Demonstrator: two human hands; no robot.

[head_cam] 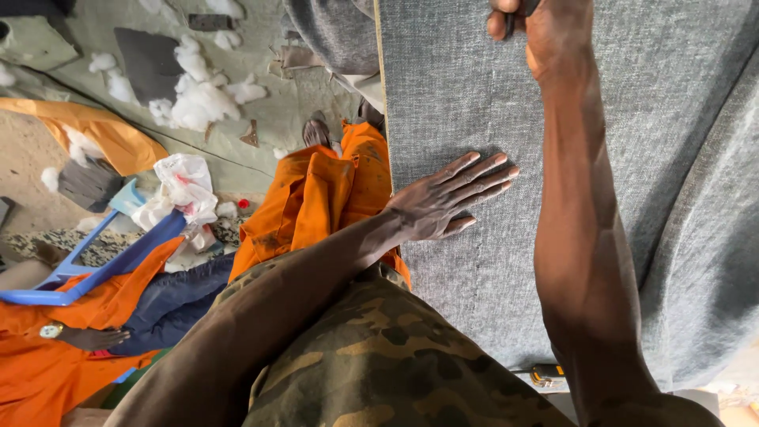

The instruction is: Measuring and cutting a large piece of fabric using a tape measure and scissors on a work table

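My left hand (451, 198) lies flat, fingers spread, on a large sheet of grey woven fabric (474, 87) stretched over a work surface. My right hand (545, 32) reaches to the far end of the fabric at the top edge of the view, its fingers curled around a small dark object that is mostly cut off. My right forearm runs the length of the fabric. A straight edge of the fabric runs down the left side, next to my left wrist.
A person in orange overalls (316, 198) stands beside the work surface at its left. White stuffing tufts (202, 99) and scraps litter the floor. A blue plastic chair (95, 261) and a white bag (182, 186) are at left. A small yellow-black tool (547, 372) lies near me.
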